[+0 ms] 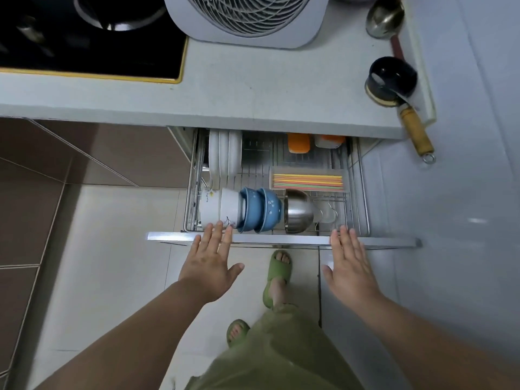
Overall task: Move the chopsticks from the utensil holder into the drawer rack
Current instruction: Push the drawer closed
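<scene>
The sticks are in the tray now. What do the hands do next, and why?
Probably push the drawer shut. The chopsticks already lie flat in the tray in the rack, and both open hands, left and right, are empty, their fingers at the drawer's front edge.

Small kitchen corner, shot from above, pretty flat indoor light.

Pale grey countertop (253,88) runs across the top with a black glass hob (92,38) edged in gold on the left and a white fan (247,18) beside it. Floor is light glossy tiles (118,249), with brown tiled wall (42,178) to the left.
</scene>
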